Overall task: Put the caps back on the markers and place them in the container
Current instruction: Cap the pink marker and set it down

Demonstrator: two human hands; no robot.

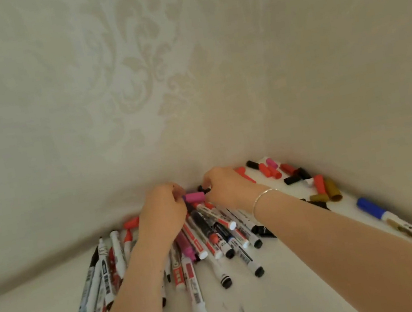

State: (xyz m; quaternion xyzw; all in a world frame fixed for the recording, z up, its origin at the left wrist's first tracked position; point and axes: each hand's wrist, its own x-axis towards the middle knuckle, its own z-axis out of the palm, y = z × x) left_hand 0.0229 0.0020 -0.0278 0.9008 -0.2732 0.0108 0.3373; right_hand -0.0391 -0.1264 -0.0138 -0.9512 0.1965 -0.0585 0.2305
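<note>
The left hand [163, 211] gripped a marker hidden under its fingers, steadying it for capping; the pink cap [194, 197] sat between both hands, pinched by the right hand [224, 186]. Loose caps [294, 175] lay beyond the right hand on the bench [289, 299]; no container showed.

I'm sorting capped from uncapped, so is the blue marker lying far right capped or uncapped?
Capped. The blue marker lies on the table with a blue cap over its end; no tip shows.
</note>
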